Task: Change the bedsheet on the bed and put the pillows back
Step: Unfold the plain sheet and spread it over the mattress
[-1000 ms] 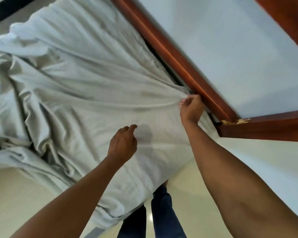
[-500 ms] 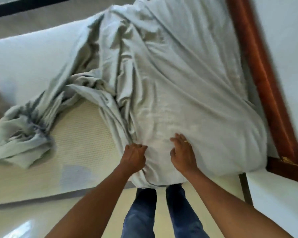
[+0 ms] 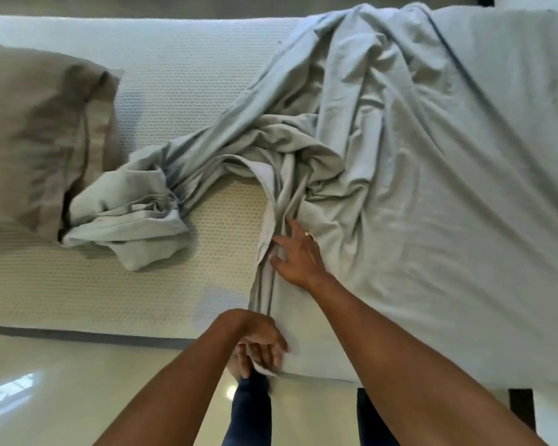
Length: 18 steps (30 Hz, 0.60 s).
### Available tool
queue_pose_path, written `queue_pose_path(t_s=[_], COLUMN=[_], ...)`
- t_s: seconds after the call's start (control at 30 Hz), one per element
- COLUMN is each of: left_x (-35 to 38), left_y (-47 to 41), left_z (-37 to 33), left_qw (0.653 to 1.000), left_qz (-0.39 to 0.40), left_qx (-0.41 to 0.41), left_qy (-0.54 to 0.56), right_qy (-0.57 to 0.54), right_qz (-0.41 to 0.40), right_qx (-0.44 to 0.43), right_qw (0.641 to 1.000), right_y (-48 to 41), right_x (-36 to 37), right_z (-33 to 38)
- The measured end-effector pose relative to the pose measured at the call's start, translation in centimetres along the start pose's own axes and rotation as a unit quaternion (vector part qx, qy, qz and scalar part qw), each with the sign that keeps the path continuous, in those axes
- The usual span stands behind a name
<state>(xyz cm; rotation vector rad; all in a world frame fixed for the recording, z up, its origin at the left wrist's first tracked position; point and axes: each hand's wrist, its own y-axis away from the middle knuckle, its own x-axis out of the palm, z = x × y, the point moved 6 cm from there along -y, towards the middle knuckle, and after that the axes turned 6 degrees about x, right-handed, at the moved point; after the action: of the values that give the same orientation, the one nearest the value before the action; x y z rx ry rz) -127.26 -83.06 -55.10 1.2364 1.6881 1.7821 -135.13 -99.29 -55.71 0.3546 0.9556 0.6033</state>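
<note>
glossy cream floor (image 3: 62,397) is seen along the near side, and beyond it the bare mattress (image 3: 174,75) stretches across the left half of the bed, its pale dotted cover edged by a dark band (image 3: 78,334) along the near side. a pillow (image 3: 36,123) in a taupe case is lying at the far left of the mattress, its open end turned toward the middle.

and now the bedsheet (image 3: 432,188) — pale grey-green, spread fairly flat over the right half of the bed, wrinkled but covering the mattress down to the near edge. its loose part is bunched in thick folds at the centre, and a twisted tail of it is trailed leftward until it touches the pillow's open end.

the right hand (image 3: 298,252) is laid on the sheet just beside the bunched folds, fingers spread and straight, palm pressed down on the cloth; a ring (image 3: 307,234) is seen on one finger. the left hand (image 3: 258,342) is lowered over the near edge of the mattress, right where the sheet's hem runs down, fingers bent downward against the cloth — whether the hem is actually gripped cannot be told from this angle.

dark blue trouser legs (image 3: 248,413) are seen below the hands, standing against the bedside. at the lower right, a dark piece of bed frame (image 3: 519,403) is showing beneath the covered mattress corner.
</note>
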Motion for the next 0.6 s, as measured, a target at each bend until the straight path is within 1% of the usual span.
queue_pose_path(t_s=[0.03, 0.07, 0.1, 0.13, 0.17, 0.2, 0.23, 0.27, 0.3, 0.33, 0.37, 0.4, 0.43, 0.47, 0.5, 0.53, 0.57, 0.6], left_x=[-1.4, -3.4, -5.9, -8.7, -11.5, -13.7, -15.7, -17.5, -19.1, -20.6, -22.0, -23.6, -25.0, -26.5, -28.0, -29.3, -30.9, -32.3], left_y=[0.3, 0.8, 1.8, 3.4, 5.5, 7.3, 9.3, 10.7, 12.1, 13.2, 14.2, 15.2, 16.3, 17.3, 18.3, 19.0, 19.5, 19.7], left_z=[0.4, 1.3, 2.0, 2.6, 3.1, 3.5, 3.6, 3.6, 3.4, 3.0, 2.7, 2.0, 1.5, 0.9, 0.2, -0.5, -1.2, -1.8], left_qw=[0.998, 0.990, 0.972, 0.942, 0.903, 0.863, 0.834, 0.814, 0.801, 0.788, 0.774, 0.754, 0.735, 0.712, 0.692, 0.678, 0.671, 0.673], left_qz=[-0.034, -0.093, -0.179, -0.283, -0.384, -0.463, -0.511, -0.536, -0.551, -0.565, -0.581, -0.603, -0.627, -0.654, -0.677, -0.693, -0.701, -0.699], left_qx=[0.038, 0.084, 0.129, 0.169, 0.192, 0.201, 0.206, 0.216, 0.222, 0.227, 0.226, 0.229, 0.225, 0.222, 0.217, 0.214, 0.213, 0.215], left_qy=[0.023, 0.058, 0.076, 0.062, 0.026, -0.010, -0.036, -0.051, -0.069, -0.091, -0.110, -0.123, -0.127, -0.128, -0.125, -0.119, -0.114, -0.109], right_qy=[0.016, 0.037, 0.051, 0.057, 0.057, 0.067, 0.105, 0.153, 0.187, 0.211, 0.228, 0.236, 0.226, 0.191, 0.135, 0.055, -0.035, -0.115], right_qz=[0.023, 0.038, 0.036, 0.026, 0.033, 0.074, 0.151, 0.252, 0.344, 0.412, 0.456, 0.473, 0.469, 0.439, 0.382, 0.308, 0.222, 0.139], right_qx=[0.013, 0.022, 0.019, 0.011, 0.005, -0.001, -0.007, -0.007, 0.008, 0.036, 0.067, 0.081, 0.081, 0.073, 0.066, 0.057, 0.057, 0.068], right_qw=[1.000, 0.998, 0.998, 0.998, 0.998, 0.995, 0.983, 0.955, 0.920, 0.886, 0.858, 0.845, 0.850, 0.875, 0.912, 0.948, 0.973, 0.981], right_y=[0.0, 0.1, 0.3, 0.6, 1.0, 1.7, 2.3, 3.3, 4.6, 5.5, 6.1, 5.7, 4.7, 3.0, 1.0, -1.1, -3.4, -5.7], right_x=[1.3, 2.5, 3.3, 3.7, 3.8, 4.2, 4.9, 5.9, 6.7, 7.2, 7.5, 7.2, 6.6, 5.5, 3.9, 1.9, -0.6, -2.9], right_z=[0.3, 0.9, 1.2, 1.6, 2.1, 2.4, 2.8, 3.2, 3.6, 3.6, 3.6, 3.8, 4.2, 4.9, 5.8, 6.8, 7.7, 8.3])
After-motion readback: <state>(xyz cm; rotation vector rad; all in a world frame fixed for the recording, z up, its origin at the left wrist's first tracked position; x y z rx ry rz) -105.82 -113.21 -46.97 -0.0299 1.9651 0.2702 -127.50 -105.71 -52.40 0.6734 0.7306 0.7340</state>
